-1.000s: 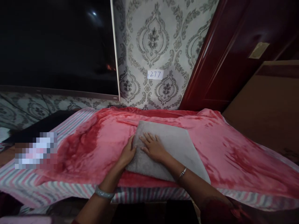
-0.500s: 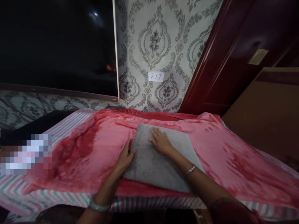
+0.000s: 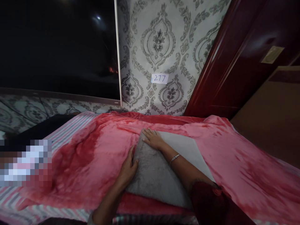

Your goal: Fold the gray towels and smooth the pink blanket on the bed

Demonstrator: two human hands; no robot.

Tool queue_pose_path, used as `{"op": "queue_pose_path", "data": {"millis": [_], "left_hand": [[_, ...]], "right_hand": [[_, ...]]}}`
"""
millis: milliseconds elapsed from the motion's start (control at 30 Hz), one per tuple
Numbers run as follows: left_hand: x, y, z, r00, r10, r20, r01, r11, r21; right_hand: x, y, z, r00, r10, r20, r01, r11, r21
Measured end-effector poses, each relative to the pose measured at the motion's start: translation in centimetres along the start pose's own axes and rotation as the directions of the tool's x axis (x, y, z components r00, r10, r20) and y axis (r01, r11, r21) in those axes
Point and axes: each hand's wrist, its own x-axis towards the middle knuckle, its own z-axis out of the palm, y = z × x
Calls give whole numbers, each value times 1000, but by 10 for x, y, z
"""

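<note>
A flat, square grey plush mat (image 3: 159, 178) lies on a rumpled red and pink plush blanket (image 3: 105, 150). Along the mat's left edge rests my left hand (image 3: 129, 165), its thumb apart from the fingers and touching the mat's edge. My right hand (image 3: 153, 139) lies palm down on the far left corner of the mat, fingers stretched out. The right forearm crosses the mat and hides part of its right side.
Under the blanket is a striped cloth (image 3: 67, 126). Behind stand a patterned wall with a paper label (image 3: 159, 78) reading 277 and a large dark screen (image 3: 58, 47). A dark red door (image 3: 225, 72) and a brown board (image 3: 269, 115) rise at the right.
My right hand has slid left across the mat to its far left corner. The left hand stays at the left edge. The camera view has shifted slightly.
</note>
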Motion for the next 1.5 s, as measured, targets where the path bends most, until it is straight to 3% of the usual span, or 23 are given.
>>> {"op": "queue_pose_path", "data": {"millis": [233, 433, 600, 667, 900, 1033, 1133, 1200, 1333, 1400, 1500], "left_hand": [[0, 10, 0, 998, -58, 21, 59, 994, -90], [0, 24, -3, 979, -190, 73, 198, 970, -137], [1, 27, -4, 985, -164, 48, 168, 980, -107], [1, 26, -5, 986, -160, 46, 164, 982, -94], [3, 23, -8, 983, -177, 41, 179, 983, -50], [1, 28, -6, 982, -186, 32, 188, 979, -82], [-2, 36, -4, 978, -209, 27, 210, 973, -99], [-4, 40, -3, 973, -228, 31, 230, 966, -116], [-7, 38, -4, 976, -210, 56, 217, 962, -167], [-6, 32, -4, 983, -175, 62, 183, 967, -175], [-4, 24, -3, 990, -131, 43, 136, 980, -148]], "right_hand": [[18, 15, -1, 975, 219, -41, -218, 976, 13], [9, 1, -3, 946, 310, -95, -309, 951, 29], [-32, -1, 4, 969, 218, -116, -216, 976, 26], [-54, 13, 4, 959, 264, -103, -264, 964, 11], [-129, 86, -2, 842, 532, -93, -536, 844, -16], [-160, 100, -5, 779, 625, -59, -627, 779, -28], [-170, 75, -12, 759, 648, -66, -650, 759, -38], [-169, 37, -16, 810, 578, -97, -583, 812, -27], [-156, -65, -5, 958, 253, -136, -251, 967, 33], [-151, -107, 9, 985, 94, -143, -84, 994, 74], [-152, -134, 29, 986, 17, -163, -2, 996, 93]]}}
